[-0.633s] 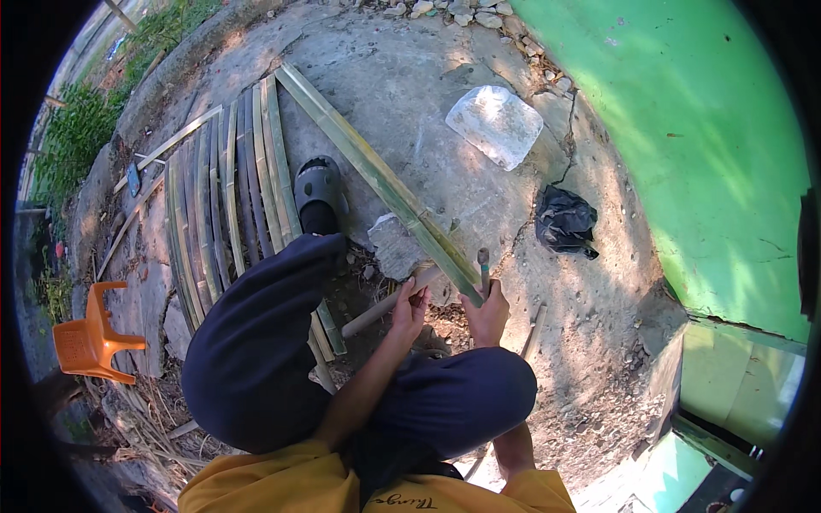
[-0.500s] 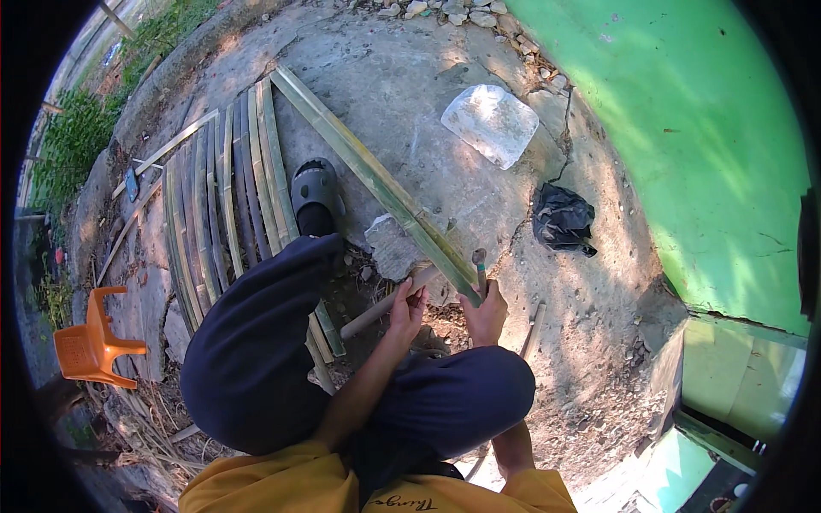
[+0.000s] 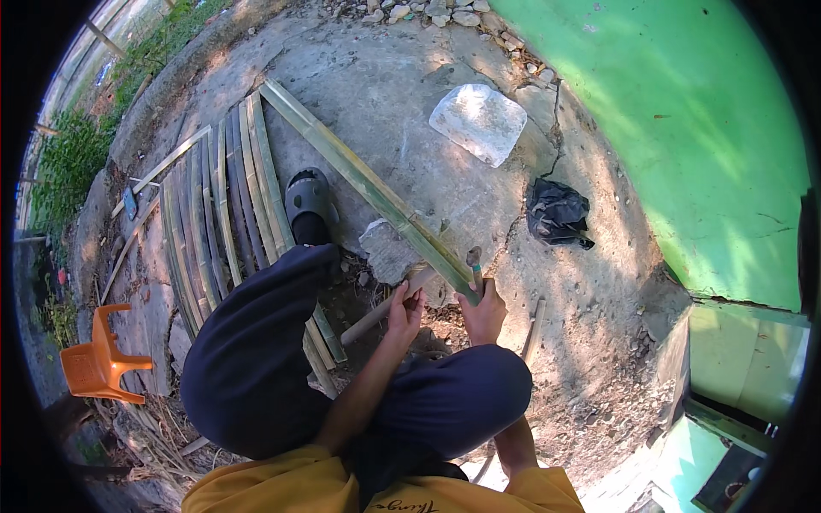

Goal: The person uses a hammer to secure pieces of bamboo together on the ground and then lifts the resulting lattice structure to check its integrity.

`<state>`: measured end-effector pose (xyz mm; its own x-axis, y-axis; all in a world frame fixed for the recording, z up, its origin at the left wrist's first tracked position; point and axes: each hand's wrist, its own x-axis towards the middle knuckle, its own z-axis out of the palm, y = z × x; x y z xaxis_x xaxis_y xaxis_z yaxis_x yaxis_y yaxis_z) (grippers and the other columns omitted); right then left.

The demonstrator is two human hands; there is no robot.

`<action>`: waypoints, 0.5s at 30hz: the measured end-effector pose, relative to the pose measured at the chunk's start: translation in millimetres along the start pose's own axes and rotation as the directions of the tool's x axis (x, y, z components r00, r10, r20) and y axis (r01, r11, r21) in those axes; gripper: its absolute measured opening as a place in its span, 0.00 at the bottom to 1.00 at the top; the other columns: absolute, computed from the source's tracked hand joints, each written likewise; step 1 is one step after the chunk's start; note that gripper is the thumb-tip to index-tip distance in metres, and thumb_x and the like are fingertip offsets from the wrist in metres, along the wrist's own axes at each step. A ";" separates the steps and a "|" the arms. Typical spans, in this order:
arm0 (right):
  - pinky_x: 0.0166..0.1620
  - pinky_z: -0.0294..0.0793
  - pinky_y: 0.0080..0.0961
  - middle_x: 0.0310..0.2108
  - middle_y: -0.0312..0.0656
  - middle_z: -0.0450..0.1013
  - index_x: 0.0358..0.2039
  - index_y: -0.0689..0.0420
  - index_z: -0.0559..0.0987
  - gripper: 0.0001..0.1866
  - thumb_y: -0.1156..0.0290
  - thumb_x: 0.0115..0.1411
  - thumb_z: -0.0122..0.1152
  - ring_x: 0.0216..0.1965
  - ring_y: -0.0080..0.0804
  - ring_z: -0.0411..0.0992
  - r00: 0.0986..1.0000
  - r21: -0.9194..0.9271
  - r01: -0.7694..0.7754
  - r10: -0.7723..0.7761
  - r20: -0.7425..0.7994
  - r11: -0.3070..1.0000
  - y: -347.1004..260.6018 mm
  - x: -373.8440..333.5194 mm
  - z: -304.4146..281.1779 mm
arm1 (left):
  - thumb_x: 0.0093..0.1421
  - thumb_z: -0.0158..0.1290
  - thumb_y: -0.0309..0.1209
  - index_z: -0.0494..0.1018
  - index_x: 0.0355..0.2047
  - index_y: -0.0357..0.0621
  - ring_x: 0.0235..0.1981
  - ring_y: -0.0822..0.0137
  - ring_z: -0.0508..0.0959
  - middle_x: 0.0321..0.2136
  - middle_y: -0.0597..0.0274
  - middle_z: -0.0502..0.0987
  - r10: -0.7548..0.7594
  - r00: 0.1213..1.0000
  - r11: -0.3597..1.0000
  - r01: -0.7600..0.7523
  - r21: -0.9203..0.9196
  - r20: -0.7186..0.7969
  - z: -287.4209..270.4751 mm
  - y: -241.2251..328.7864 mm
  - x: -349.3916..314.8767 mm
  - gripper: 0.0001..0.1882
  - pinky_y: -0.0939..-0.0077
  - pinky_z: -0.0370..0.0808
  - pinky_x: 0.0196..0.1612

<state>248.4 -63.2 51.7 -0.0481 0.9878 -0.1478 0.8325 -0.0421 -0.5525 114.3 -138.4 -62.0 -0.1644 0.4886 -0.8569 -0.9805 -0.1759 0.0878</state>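
Slanting forward-left, bamboo [image 3: 389, 208] meets the right hand [image 3: 485, 316], gripping a tool [image 3: 475, 267]; left hand [image 3: 405, 311] curled, hold unclear.

- We see a green-and-yellow bamboo strip [image 3: 368, 185].
- Our shirt [image 3: 274, 485]: mustard yellow, black script [image 3: 412, 505].
- Chair [image 3: 104, 361]: orange.
- Wall [image 3: 676, 162]: green, light-dappled.
- The tool's tiny band [image 3: 477, 268]: perhaps teal.

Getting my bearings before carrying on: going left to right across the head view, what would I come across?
Orange chair → row of bamboo strips → left grip → right grip → crumpled black plastic bag.
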 end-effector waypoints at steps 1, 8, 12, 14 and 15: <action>0.38 0.74 0.43 0.35 0.47 0.79 0.37 0.57 0.70 0.25 0.65 0.46 0.77 0.36 0.54 0.78 1.000 0.018 -0.001 0.000 0.019 1.000 0.3 0.6 -0.9 | 0.61 0.61 0.34 0.75 0.38 0.44 0.41 0.69 0.78 0.36 0.63 0.78 0.018 1.000 1.000 -0.018 0.006 0.003 0.6 0.1 -0.1 0.10 0.74 0.78 0.51; 0.36 0.72 0.43 0.31 0.49 0.77 0.35 0.60 0.71 0.22 0.63 0.49 0.75 0.33 0.52 0.77 0.999 0.002 0.042 -0.041 -0.013 0.999 5.7 2.5 -12.6 | 0.62 0.60 0.36 0.74 0.39 0.42 0.45 0.65 0.79 0.40 0.58 0.78 0.004 0.998 0.999 -0.007 0.049 0.067 0.9 1.2 -3.5 0.11 0.71 0.77 0.55; 0.34 0.71 0.44 0.27 0.51 0.74 0.33 0.63 0.72 0.15 0.64 0.60 0.65 0.29 0.53 0.74 0.964 0.114 0.082 -0.049 -0.263 0.990 30.0 -8.7 -33.9 | 0.63 0.59 0.38 0.72 0.41 0.40 0.52 0.57 0.77 0.45 0.52 0.78 -0.171 0.982 0.978 0.159 0.135 0.083 -7.9 4.4 -11.2 0.15 0.65 0.76 0.58; 0.34 0.71 0.44 0.28 0.52 0.75 0.33 0.62 0.72 0.13 0.65 0.63 0.61 0.29 0.54 0.74 0.970 0.035 -0.002 0.010 -0.241 0.999 58.2 -18.7 -53.5 | 0.64 0.57 0.38 0.71 0.43 0.39 0.52 0.54 0.77 0.47 0.50 0.76 -0.209 0.971 0.962 0.182 0.202 0.120 -9.0 7.2 -16.2 0.16 0.62 0.75 0.60; 0.33 0.70 0.45 0.27 0.52 0.74 0.33 0.62 0.72 0.13 0.65 0.63 0.60 0.28 0.53 0.73 0.969 0.039 -0.065 0.072 -0.235 0.997 74.3 -25.8 -61.0 | 0.65 0.56 0.38 0.70 0.42 0.39 0.53 0.55 0.76 0.48 0.49 0.76 -0.321 0.939 0.897 0.260 0.357 0.122 -7.7 10.5 -19.6 0.15 0.61 0.75 0.60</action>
<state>345.1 -82.7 64.5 0.1429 0.9897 0.0097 0.8118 -0.1116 -0.5732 108.0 -156.4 -48.3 0.1472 0.6198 -0.7708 -0.9610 0.2741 0.0369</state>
